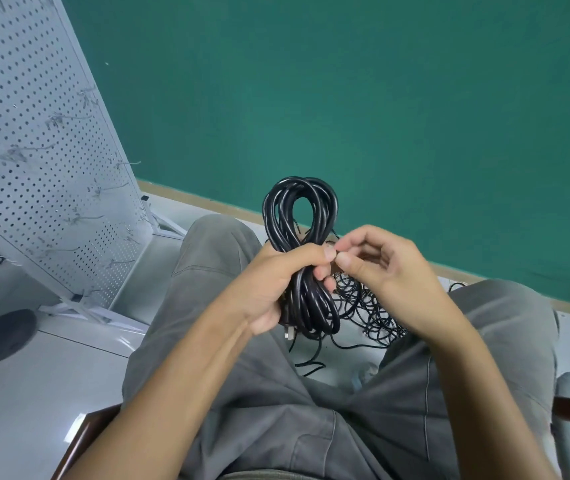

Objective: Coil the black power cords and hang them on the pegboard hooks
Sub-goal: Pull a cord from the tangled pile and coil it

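1 coiled black cord (300,216) stands upright between the knees, glossy, its many loops squeezed at the waist into a figure-8. The left hand (278,284) grips that waist, fingers and thumb curled round it. The right hand (385,271) sits just beside it, thumb and forefinger pinched together at the left thumb tip; what they pinch I cannot tell. 1 tangle of thinner cords (366,306) lies on the floor (34,393) below. 1 white pegboard (34,150) leans at left.

Left hand (269,282) grips the coiled black cord (299,237) at its waist — right hand (380,268) pinches beside it (pegboard (34,150) at left).
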Available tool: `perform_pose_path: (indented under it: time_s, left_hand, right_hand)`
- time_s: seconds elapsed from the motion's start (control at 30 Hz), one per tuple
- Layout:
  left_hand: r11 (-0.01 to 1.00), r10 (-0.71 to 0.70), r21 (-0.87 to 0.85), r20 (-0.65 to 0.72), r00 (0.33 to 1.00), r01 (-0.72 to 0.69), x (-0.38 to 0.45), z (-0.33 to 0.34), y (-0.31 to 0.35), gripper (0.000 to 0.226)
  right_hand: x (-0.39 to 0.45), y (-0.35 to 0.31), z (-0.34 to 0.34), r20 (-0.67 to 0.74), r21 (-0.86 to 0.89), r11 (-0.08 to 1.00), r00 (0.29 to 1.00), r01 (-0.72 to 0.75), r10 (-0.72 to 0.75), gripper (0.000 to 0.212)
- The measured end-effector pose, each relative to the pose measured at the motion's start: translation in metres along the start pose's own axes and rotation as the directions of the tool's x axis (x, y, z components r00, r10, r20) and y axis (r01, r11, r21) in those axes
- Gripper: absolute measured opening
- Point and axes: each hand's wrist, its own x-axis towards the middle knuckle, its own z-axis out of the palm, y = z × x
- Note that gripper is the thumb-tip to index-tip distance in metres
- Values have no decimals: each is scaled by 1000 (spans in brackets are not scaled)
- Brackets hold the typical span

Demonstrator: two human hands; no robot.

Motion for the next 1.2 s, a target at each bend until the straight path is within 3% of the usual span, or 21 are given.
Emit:
perform_pose_path:
  time_s: [0.13, 0.27, 0.4, 0.6, 0.8, 0.93, 1.07, 1.2]
  left_hand:
    - [996, 10, -90, -15, 1000, -11, 1, -5, 6, 24]
    - [1000, -4, -27, -16, 1000, 3, 2, -11, 7, 31]
    - [999, -27, 33, -36, 999, 28, 4, -15, 9, 34]
    - [979, -10, 201, -45, 999, 19, 5, -12, 6, 25]
    - [969, 9, 246, -15, 1000, -5, 5, -7, -3, 1]
    - [969, 15, 247, 59, 998, -29, 4, -1, -8, 11]
    - [960, 39, 275, 81, 996, -60, 6, -5, -8, 43]
    - [982, -33, 190, 98, 995, 13, 5, -10, -8, 30]
  right_hand:
    - [-5, 33, 0, 1, -64, 996, 998, -64, 65, 15]
    - [-9, 39, 6, -155, 100, 987, 978, -126, 141, 16]
    - [-12, 30, 11, -201, 157, 975, 962, -156, 186, 18]
    - [-15, 3, 15, -264, 88, 993, 959, -79, 100, 12]
    - [-13, -37, 13, -328, -106, 993, 945, -56, 19, 18]
    - [-8, -56, 18, -399, -125, 990, 917, -64, 8, 19]
    - [-6, -65, 22, -439, -35, 998, 898, -61, 40, 18]
    - [-3, -70, 27, -489, -12, 998, 871, -69, 55, 18]
